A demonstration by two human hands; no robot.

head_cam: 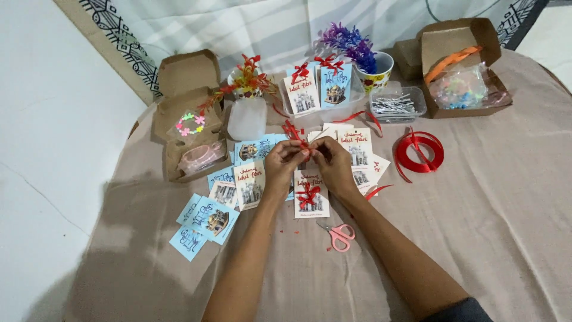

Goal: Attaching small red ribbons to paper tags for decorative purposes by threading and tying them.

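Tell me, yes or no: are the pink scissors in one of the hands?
No, the pink scissors lie on the cloth, between the forearms, below both hands.

Mid-table, left hand point(285, 164) and right hand point(333, 165) pinch a red ribbon piece point(306, 150) above a bowed card point(310, 200); pink scissors point(339, 235) lie nearer

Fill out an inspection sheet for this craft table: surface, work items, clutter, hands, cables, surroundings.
Surface: table under beige cloth, red scraps scattered.
Work items: red ribbon pinched between both hands; bowed card below them; ribbon roll to the right.
Clutter: pink scissors; loose cards; pin tray; open boxes; flower cups.
Hands: left hand and right hand close together, fingers shut on the ribbon.
Cables: nothing seen.
Surroundings: white floor; patterned fabric behind the table.
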